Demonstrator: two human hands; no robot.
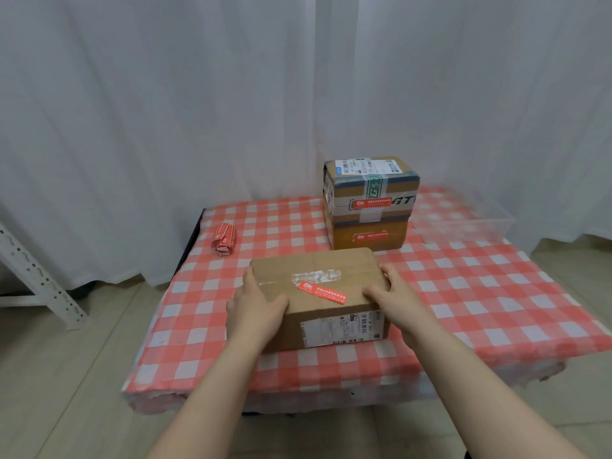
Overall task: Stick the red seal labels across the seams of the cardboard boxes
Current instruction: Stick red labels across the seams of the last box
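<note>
**A:** What are the fingers doing?

**B:** The left fingers (249,276) are lying close together down the left end of the flat cardboard box (298,266), and the thumb is hooking over its top edge. The right fingers (385,273) are doing the same at the right end, with that thumb pressing on the top. So the left hand (256,304) and the right hand (392,299) are clasping the box between them.

**A:** Where is it sitting?

**B:** It is resting flat on a red-and-white checked tablecloth (480,293), close to the near edge of the table.

**A:** Which way is it pointing?

**B:** Its long axis is running left to right, with the right end turning a little farther away. A taped seam is running along the top the same way. A red seal label (322,292) is lying on the top, just nearer than a torn white patch (318,276) on that seam. It is slanting towards the near right corner. A white shipping label (344,327) is showing on the near side.

**A:** And around it?

**B:** Just behind its right half, an upper box (371,180) is standing on a lower box (367,243), each wearing a red label on its front. Behind it to the left, a bundle of red labels (225,239) is lying on the cloth. Behind it to the right, a clear plastic tray (463,223) is sitting. White curtains (198,94) are hanging beyond. Well to its left, a white perforated metal frame (39,276) is standing on a pale floor (66,376).
</note>
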